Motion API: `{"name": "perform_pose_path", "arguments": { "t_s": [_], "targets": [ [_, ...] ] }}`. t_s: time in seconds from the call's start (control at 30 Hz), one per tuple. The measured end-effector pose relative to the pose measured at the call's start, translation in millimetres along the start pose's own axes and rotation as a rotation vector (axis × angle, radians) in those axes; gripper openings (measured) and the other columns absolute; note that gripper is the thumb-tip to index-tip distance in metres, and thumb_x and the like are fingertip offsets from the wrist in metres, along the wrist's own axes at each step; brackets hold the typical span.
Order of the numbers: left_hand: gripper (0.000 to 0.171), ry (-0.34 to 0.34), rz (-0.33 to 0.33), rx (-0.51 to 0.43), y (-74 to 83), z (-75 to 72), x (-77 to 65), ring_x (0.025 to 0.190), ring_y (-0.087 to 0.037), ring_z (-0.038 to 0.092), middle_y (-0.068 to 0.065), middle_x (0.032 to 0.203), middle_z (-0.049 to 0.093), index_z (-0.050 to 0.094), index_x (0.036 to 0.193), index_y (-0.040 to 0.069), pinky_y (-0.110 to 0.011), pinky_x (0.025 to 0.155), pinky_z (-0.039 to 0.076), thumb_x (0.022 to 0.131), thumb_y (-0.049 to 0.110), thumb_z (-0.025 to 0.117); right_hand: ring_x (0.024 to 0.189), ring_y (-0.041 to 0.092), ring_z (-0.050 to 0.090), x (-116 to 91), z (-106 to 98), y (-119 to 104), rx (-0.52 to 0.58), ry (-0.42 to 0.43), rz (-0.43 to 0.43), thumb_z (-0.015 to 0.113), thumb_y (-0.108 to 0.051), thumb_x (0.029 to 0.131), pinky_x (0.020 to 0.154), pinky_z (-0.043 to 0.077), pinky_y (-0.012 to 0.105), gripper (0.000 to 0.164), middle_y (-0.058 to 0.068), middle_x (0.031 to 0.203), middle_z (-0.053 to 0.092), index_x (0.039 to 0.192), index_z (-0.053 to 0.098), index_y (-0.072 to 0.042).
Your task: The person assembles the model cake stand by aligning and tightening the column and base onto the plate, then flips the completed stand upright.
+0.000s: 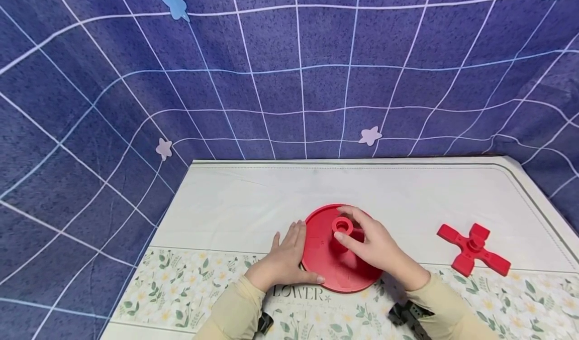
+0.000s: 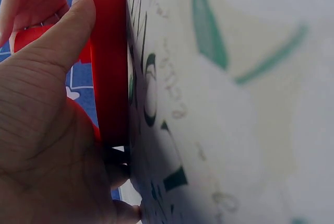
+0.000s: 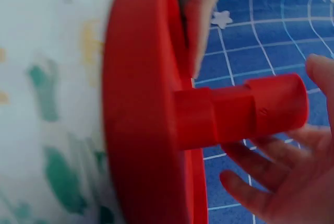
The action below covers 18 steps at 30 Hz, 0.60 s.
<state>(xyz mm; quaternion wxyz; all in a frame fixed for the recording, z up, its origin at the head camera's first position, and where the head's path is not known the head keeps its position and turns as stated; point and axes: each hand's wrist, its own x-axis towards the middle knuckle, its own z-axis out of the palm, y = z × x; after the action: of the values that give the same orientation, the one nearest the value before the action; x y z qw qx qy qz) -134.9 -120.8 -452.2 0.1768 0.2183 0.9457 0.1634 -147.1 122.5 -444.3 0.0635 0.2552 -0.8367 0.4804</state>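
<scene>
A round red base with a raised rim lies on the table. From its middle rises a red hollow post, which the right wrist view shows as a stepped cylinder. My left hand rests against the left side of the base, fingers extended along the rim and thumb spread along the near edge. My right hand is about the top of the post, fingers loosely bent on its far side. In the right wrist view the thumb stands apart from the post's end.
A red four-armed cross piece with a round hub lies to the right on the table. The white table cover has a floral band at the front. A blue gridded curtain hangs behind and at the sides.
</scene>
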Motion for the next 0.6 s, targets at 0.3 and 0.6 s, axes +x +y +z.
{"name": "perform_pose_path", "arguments": {
  "t_s": [0.3, 0.6],
  "targets": [
    [0.128, -0.002, 0.004, 0.005, 0.5, 0.3, -0.3, 0.149, -0.029, 0.0, -0.013, 0.163, 0.005, 0.003, 0.156, 0.001, -0.061, 0.114, 0.005, 0.072, 0.073, 0.067, 0.095, 0.037, 0.066, 5.0, -10.8, 11.6, 0.381, -0.238, -0.013, 0.062, -0.003, 0.094, 0.082, 0.055, 0.032, 0.047, 0.02, 0.118, 0.058, 0.139, 0.05, -0.006],
    [0.128, 0.005, -0.001, 0.005, 0.3, 0.4, 0.3, 0.149, -0.03, 0.0, -0.014, 0.163, 0.005, 0.003, 0.156, 0.001, -0.06, 0.114, 0.005, 0.072, 0.074, 0.067, 0.098, 0.015, 0.066, 1.9, -3.8, 8.2, 0.272, -0.122, 0.034, 0.073, -0.015, 0.089, 0.085, 0.054, 0.035, 0.04, 0.0, 0.11, 0.063, 0.125, 0.057, -0.011]
  ]
}}
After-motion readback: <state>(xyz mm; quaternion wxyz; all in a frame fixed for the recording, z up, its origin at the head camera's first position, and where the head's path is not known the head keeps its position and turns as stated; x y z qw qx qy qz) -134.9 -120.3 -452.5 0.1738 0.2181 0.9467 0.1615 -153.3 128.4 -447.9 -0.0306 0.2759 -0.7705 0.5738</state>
